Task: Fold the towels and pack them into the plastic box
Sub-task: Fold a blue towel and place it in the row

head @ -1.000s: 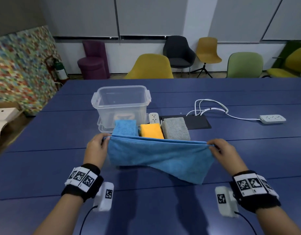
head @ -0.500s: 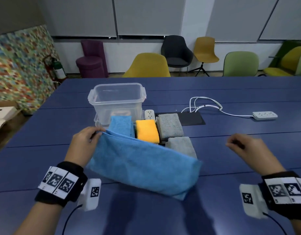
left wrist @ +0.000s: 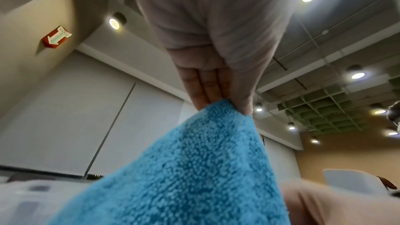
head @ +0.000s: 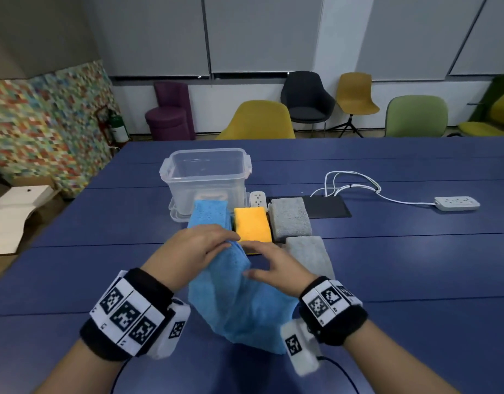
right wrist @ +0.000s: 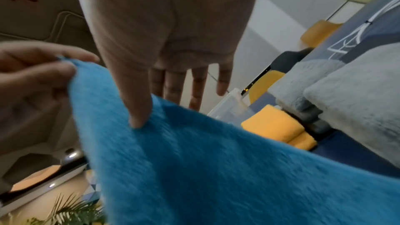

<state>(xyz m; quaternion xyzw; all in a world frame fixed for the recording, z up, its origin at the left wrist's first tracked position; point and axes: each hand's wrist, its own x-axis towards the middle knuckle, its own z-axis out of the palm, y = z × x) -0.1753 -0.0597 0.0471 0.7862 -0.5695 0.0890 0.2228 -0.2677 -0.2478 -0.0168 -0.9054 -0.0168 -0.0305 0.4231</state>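
Pinching the top edge of the blue towel [head: 239, 297] between thumb and fingers, my left hand [head: 195, 245] holds it up above the near middle of the blue table [head: 415, 280], and the cloth hangs down in a loose fold to the tabletop. My right hand [head: 273, 268] lies spread against the towel just beside the left, its fingers straight and its thumb [right wrist: 138, 109] pressing the pile; it grips nothing. Past the hands, toward the middle of the table, lie folded towels: a blue one [head: 211, 216], a yellow one [head: 252, 224], and two grey ones [head: 289, 216] [head: 309, 251] side by side. The clear plastic box [head: 206, 177] stands just behind them, open-topped. Toward the right edge a white power strip [head: 456, 202] lies with its cable [head: 353, 183] looped behind a black mat [head: 327, 206].
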